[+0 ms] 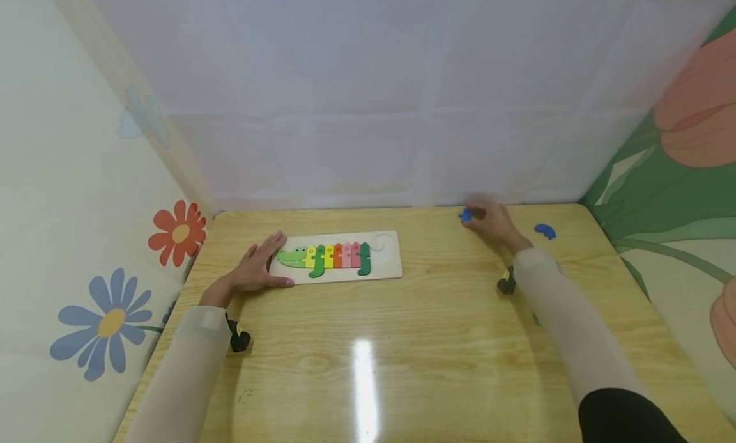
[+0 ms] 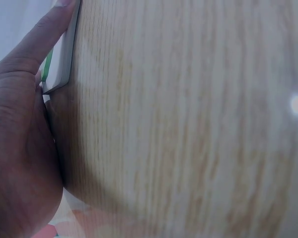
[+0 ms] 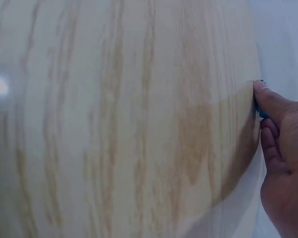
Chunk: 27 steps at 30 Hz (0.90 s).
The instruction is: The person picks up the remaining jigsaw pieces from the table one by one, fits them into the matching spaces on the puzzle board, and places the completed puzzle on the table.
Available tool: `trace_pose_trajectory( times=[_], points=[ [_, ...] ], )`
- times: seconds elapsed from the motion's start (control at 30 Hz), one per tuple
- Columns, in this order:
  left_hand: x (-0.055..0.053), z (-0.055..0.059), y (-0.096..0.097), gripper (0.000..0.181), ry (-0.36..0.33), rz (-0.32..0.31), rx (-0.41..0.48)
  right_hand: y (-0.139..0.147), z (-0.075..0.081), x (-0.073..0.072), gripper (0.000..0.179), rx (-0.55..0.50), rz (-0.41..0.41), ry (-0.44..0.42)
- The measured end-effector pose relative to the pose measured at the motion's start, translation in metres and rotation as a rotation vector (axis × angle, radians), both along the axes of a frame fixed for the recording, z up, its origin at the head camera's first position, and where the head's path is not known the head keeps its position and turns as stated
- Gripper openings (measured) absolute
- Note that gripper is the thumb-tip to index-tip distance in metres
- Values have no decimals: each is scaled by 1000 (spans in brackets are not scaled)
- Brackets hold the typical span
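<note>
- Fingers and thumb of the right hand point(image 1: 493, 222) grip a small blue piece point(image 1: 465, 215) at their tips, near the table's far edge; we cannot tell whether it touches the wood.
- Left hand point(image 1: 253, 269): we find the fingers spread and extended, touching the left end of the puzzle board point(image 1: 391, 264), thumb along its near edge.
- On the board, beside those fingers, we note a green crocodile head point(image 1: 292, 257) and a row of coloured segments; a curled line marks the right end.
- A second blue piece point(image 1: 545, 231) lies right of the right hand, apart from it.
- We record a glossy wood-grain table point(image 1: 437, 341) reflecting a light strip.
- Beyond it, we see a pale backdrop point(image 1: 368, 110), with printed flowers point(image 1: 180, 232) at both sides.
</note>
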<state>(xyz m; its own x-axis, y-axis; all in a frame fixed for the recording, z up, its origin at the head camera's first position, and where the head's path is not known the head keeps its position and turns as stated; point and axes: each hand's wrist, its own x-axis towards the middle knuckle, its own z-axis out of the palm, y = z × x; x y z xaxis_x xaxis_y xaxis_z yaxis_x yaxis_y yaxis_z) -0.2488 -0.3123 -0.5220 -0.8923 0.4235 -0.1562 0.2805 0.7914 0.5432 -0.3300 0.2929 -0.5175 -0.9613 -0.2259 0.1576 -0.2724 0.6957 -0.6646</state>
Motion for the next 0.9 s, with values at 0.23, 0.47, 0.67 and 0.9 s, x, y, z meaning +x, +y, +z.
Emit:
trace_pose_trajectory(
  times=[0.23,0.47,0.67,0.9],
  points=[
    [0,0,0,120,2,-1,0,-1,-1,2,45,-61,-7,-13],
    [-1,-2,0,120,9,-7,6,1,-4,3,48,-112,-12,-33],
    [0,-2,-1,120,10,-9,12,2,-2,5,51,-132,-30,-76],
    [0,-1,-1,120,4,-7,8,3,-2,7,53,-136,-46,-107]
  ],
)
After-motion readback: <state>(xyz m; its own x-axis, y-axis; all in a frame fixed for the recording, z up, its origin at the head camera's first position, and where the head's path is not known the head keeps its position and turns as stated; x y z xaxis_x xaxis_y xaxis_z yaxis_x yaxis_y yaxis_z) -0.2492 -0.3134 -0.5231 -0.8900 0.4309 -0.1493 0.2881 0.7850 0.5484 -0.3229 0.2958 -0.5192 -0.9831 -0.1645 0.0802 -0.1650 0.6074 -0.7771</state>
